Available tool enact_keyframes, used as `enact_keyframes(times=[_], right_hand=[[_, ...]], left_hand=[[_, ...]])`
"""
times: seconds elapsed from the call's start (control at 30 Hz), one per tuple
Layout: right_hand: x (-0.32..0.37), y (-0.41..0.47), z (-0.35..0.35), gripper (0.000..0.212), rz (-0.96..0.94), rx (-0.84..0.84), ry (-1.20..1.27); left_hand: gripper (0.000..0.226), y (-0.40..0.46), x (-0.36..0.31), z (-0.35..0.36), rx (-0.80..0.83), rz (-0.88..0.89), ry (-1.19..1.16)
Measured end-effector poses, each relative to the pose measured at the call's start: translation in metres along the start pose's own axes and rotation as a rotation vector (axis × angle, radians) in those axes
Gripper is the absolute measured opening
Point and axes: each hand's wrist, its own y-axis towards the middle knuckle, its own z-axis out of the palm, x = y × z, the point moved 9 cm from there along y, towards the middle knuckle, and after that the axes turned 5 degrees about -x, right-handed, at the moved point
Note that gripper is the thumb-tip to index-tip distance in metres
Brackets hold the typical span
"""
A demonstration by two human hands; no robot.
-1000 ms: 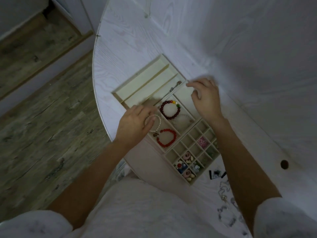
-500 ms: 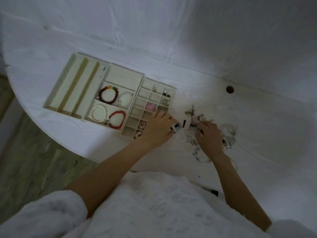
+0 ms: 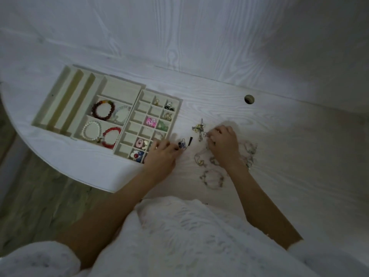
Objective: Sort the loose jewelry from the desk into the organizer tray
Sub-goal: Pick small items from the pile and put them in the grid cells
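Four bead bracelets and several charms already sat in the cream compartmented organizer tray (image 3: pixel 119 87) at centre left, while the left hand (image 3: pixel 162 156) pinched a small dark earring (image 3: pixel 182 144) and the right hand (image 3: pixel 223 145), fingers curled, picked at the tangled pile of metal chains and bracelets (image 3: pixel 211 176) remaining on the white wood-grain desk (image 3: pixel 289 146).

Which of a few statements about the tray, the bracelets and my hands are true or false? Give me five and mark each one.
1. The organizer tray holds four bracelets. True.
2. The pearl bracelet lies loose on the desk. False: it lies in a tray compartment.
3. The right hand is at the loose jewelry pile. True.
4. The left hand rests inside the long slots. False: it is at the tray's right corner.
5. The red bracelet lies beside the pearl one. True.
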Motion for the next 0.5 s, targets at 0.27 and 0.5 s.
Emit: enact_keyframes(times=[0.27,0.5], right_hand=[[0.036,0.012,0.023,0.023,-0.169,0.180,0.133],[0.044,0.001,0.029,0.016,-0.262,0.159,0.101]], left_hand=[[0.026,0.003,0.001,-0.005,-0.058,-0.027,-0.020],[0.016,0.008,0.004,-0.006,-0.062,-0.016,0.012]])
